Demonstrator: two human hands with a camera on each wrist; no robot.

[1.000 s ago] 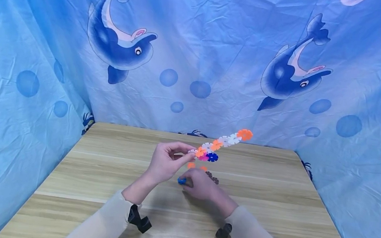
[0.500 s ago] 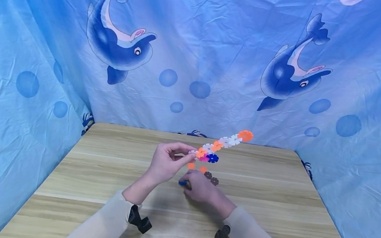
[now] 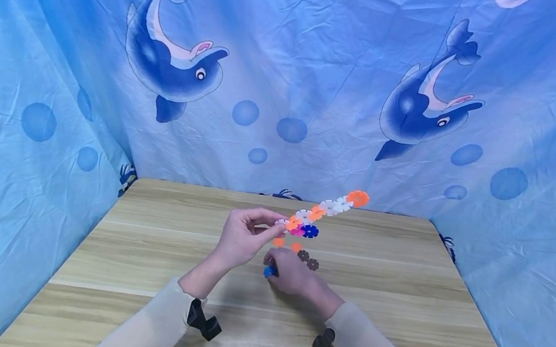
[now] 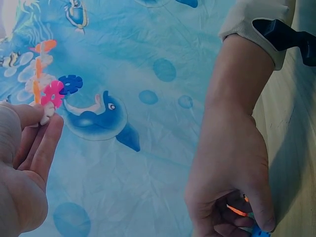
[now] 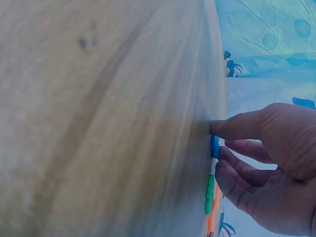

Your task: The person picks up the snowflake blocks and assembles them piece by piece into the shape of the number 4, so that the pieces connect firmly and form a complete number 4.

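Observation:
My left hand (image 3: 245, 241) pinches a white snowflake disc (image 4: 47, 113) at the near end of a joined row held above the table. From there a chain of orange and white discs (image 3: 317, 212) slants up to the right, ending in an orange disc (image 3: 358, 198). A pink disc (image 4: 52, 95) and a dark blue disc (image 3: 310, 231) branch off beside it. Low at the tabletop, my right hand (image 3: 293, 271) pinches a bright blue disc (image 5: 215, 146) between thumb and fingers. In the head view, part of that disc is hidden by the hand.
On the wooden table (image 3: 145, 272) lie two orange discs (image 3: 278, 242) and two brown discs (image 3: 312, 264) beyond the right hand. A green disc (image 5: 210, 195) shows close by in the right wrist view. Blue dolphin-print cloth (image 3: 287, 84) encloses the back and sides.
My right hand has brought the bright blue disc slightly nearer and to the right, turning it so more of its face shows. The left hand and its chain stay almost still.

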